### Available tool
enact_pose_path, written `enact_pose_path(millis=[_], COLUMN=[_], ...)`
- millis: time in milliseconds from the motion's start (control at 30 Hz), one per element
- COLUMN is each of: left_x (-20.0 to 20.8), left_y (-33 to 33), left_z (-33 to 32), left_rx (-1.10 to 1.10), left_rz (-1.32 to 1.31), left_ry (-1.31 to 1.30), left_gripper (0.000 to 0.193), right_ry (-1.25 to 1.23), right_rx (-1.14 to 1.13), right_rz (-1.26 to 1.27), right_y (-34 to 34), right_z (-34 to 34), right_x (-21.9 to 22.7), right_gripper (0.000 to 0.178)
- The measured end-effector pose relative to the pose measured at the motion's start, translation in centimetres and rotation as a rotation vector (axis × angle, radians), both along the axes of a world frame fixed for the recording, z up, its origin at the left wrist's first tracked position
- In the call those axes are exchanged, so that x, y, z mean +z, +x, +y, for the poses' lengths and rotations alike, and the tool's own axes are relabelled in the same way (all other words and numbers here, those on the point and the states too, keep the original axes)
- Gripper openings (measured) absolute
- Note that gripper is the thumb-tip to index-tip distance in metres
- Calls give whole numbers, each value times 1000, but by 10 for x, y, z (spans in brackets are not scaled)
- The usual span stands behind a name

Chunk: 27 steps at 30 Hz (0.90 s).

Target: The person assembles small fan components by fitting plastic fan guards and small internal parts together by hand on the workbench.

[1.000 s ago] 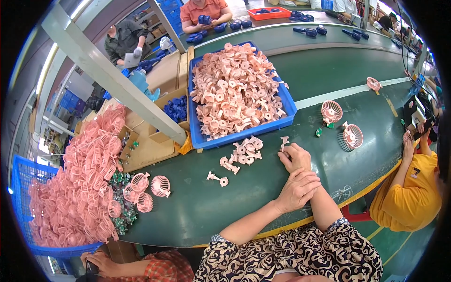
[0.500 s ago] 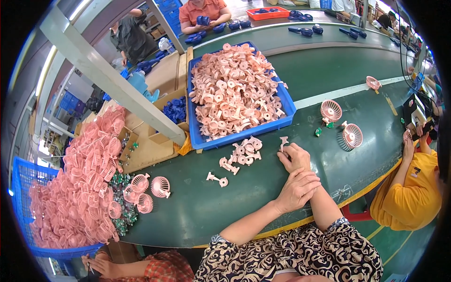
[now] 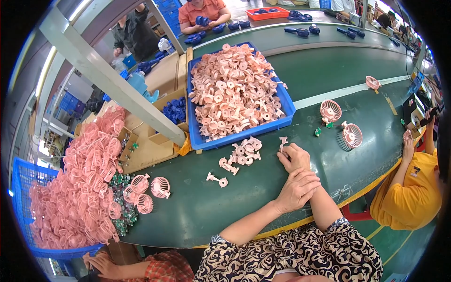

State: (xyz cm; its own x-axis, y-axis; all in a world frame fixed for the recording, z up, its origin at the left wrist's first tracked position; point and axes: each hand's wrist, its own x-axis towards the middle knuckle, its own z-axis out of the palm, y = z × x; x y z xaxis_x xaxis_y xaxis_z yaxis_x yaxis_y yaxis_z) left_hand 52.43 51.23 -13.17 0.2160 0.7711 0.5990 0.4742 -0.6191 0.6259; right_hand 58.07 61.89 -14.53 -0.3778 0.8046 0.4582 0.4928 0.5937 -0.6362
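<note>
My right hand (image 3: 296, 157) rests on the green worktop with its fingers closed on a small pink T-ended plastic part (image 3: 283, 140), which sticks up past the fingertips. Across my right wrist lies my left hand (image 3: 298, 190), its fingers wrapped over it. To the left of my hands several loose pink plastic parts (image 3: 244, 152) of that kind lie in a cluster, and a pair (image 3: 217, 179) sits nearer me. Right of my hands are round pink slatted fan covers (image 3: 352, 135) with small green circuit boards (image 3: 318, 132) beside them.
A blue tray (image 3: 294, 113) heaped with pink parts stands ahead. At left, a blue basket (image 3: 21, 188) overflows with pink covers beside piled circuit boards (image 3: 123, 211). A slanted metal post (image 3: 112, 84) crosses there. Co-workers sit right (image 3: 406, 192), lower left and across the far belt.
My hands and the pink part have stayed still. Blue fan bodies on the far belt have shifted left. The standing person at back left and the lower-left co-worker's hands have moved.
</note>
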Motion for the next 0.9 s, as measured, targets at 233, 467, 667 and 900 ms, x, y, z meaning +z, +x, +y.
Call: enact_pose_path(millis=[233,467,667,900], left_x=[0,-1,0,-1], left_y=[0,0,0,0], left_z=[-1,0,0,-1], left_rx=[-14,-11,-6,-12], left_rz=[0,0,1,7], left_ry=[-8,-10,-3,5], left_gripper=[24,23,24,25], right_ry=[10,6,-2,3], right_rx=[5,7,9,12], right_rz=[6,11,8,11], right_y=[0,0,0,1], right_z=[0,0,0,0], right_x=[-2,-2,-1,-3], right_gripper=[17,17,17,17])
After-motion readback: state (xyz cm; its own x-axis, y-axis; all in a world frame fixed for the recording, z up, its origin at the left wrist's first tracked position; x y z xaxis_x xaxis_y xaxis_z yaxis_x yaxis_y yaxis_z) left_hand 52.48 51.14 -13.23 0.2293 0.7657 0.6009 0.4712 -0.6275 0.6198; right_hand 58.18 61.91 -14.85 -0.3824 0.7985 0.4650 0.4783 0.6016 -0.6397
